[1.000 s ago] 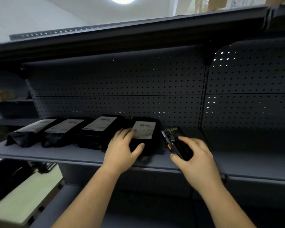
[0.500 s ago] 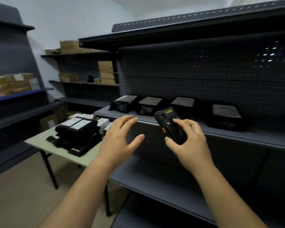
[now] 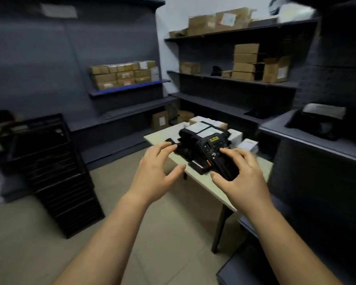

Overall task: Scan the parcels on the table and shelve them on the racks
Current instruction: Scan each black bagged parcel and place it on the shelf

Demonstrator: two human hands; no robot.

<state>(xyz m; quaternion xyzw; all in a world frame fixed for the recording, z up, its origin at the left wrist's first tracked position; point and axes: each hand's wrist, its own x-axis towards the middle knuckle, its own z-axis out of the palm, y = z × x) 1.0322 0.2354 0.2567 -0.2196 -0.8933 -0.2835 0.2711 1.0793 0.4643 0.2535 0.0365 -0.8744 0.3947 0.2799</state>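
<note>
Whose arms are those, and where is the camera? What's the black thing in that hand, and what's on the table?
No robot here. The camera sits on a person's head and looks forward and down, so you see that person's own two arms. The right hand grips a black handheld scanner, its fingers curled round it. The left hand is open and holds nothing. Ahead stands a pale table with a pile of flat black parcels with white labels. The dark grey metal rack on the right holds another black labelled parcel.
</note>
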